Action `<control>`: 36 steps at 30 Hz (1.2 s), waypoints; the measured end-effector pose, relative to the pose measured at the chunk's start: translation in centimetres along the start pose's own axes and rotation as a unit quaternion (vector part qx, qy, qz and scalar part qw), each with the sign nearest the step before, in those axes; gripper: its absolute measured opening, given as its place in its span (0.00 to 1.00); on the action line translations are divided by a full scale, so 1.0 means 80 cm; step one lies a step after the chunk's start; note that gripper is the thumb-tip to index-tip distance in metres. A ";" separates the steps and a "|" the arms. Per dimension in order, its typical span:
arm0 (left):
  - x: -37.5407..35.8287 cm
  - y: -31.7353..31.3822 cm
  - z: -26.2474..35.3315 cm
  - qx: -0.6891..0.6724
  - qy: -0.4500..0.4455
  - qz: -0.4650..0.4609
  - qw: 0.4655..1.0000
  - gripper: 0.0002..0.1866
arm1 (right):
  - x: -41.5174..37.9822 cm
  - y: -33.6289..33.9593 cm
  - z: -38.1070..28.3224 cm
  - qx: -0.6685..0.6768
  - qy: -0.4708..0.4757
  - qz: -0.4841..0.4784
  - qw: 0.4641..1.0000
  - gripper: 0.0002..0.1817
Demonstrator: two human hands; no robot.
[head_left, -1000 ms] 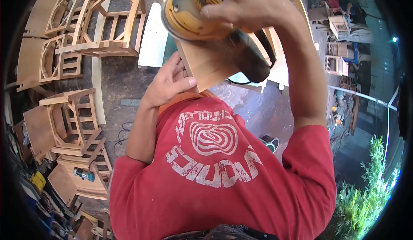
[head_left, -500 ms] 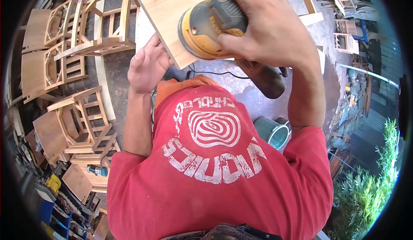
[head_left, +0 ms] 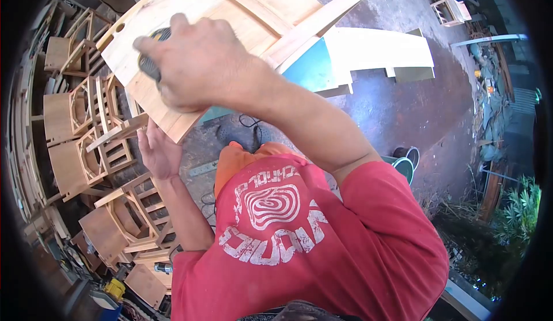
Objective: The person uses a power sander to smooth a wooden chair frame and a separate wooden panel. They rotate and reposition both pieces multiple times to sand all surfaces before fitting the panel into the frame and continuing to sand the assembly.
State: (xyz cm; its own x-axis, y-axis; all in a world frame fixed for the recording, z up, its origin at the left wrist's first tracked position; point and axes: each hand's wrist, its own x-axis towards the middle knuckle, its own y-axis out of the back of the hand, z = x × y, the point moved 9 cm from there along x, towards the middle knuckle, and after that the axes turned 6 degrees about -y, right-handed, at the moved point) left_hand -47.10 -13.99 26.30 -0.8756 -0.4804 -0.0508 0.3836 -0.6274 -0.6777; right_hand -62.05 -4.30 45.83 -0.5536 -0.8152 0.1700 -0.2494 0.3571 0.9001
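Head view, from near to far: a red shirt (head_left: 299, 246) fills the lower centre. At centre left the left hand (head_left: 156, 151) cups the lower edge of a pale wooden panel (head_left: 190, 16) with fingers curled. Above it, upper left of centre, the right hand (head_left: 199, 65) clamps down over a sander (head_left: 151, 62) — mostly hidden — pressed flat on that panel. Unfinished wooden chairs (head_left: 86, 142) crowd the left edge.

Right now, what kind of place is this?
Most likely a furniture-making workshop, partly open-air. Unfinished wooden chairs are stacked on the floor, the right hand presses a sander on a bare wood panel steadied by the left hand, and plants grow at the edge.
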 end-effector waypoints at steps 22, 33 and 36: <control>0.096 0.024 -0.005 0.004 0.038 0.071 0.997 0.29 | 0.025 0.047 0.142 0.029 -0.273 -0.022 0.961 0.45; 0.088 0.008 -0.001 -0.023 0.054 0.108 0.992 0.32 | 0.040 0.027 0.160 -0.048 -0.316 -0.040 0.947 0.45; 0.094 0.010 0.001 -0.010 0.032 0.087 0.996 0.34 | 0.087 0.023 0.158 -0.071 -0.287 -0.040 0.955 0.46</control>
State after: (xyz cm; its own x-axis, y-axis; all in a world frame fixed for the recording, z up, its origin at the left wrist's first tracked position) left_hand -53.35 -18.13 25.45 -0.8132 -0.5407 -0.2155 0.5265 -0.5255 -0.6683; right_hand -76.36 -3.54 43.60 -0.8912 -0.4395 -0.1124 -0.2220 0.2063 0.9530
